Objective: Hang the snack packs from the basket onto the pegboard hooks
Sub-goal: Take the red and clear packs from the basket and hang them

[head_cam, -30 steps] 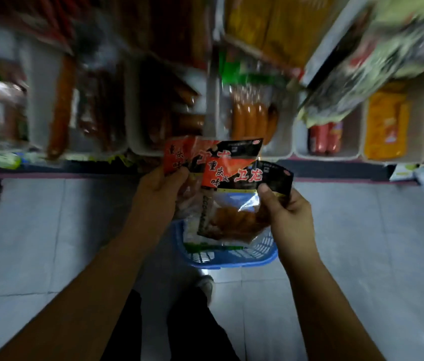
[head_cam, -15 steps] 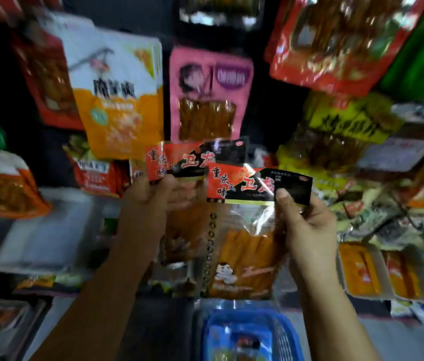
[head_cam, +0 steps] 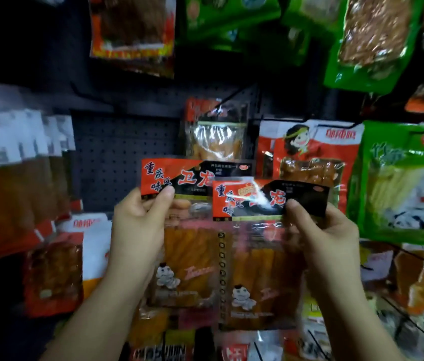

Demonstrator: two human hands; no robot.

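Observation:
I hold two matching snack packs with red-and-black headers and orange strips inside. My left hand (head_cam: 140, 225) pinches the header of the left pack (head_cam: 187, 256). My right hand (head_cam: 322, 233) pinches the header of the right pack (head_cam: 257, 277), which overlaps the left one in front. Both packs are raised before the dark pegboard (head_cam: 124, 149). A same-looking pack (head_cam: 216, 131) hangs on the board just above them, under a black hook (head_cam: 231, 95). The basket is out of view.
Hanging packs crowd the board: white-and-orange ones (head_cam: 10, 178) at left, a red-white pack (head_cam: 309, 152) and green packs (head_cam: 403, 183) at right, more red and green packs (head_cam: 372, 40) above. Further packs (head_cam: 54, 277) hang below. Bare pegboard shows left of centre.
My view has swung up from the floor and blue basket to the pegboard. Both hands have risen with the two packs, which now sit in front of the hanging stock.

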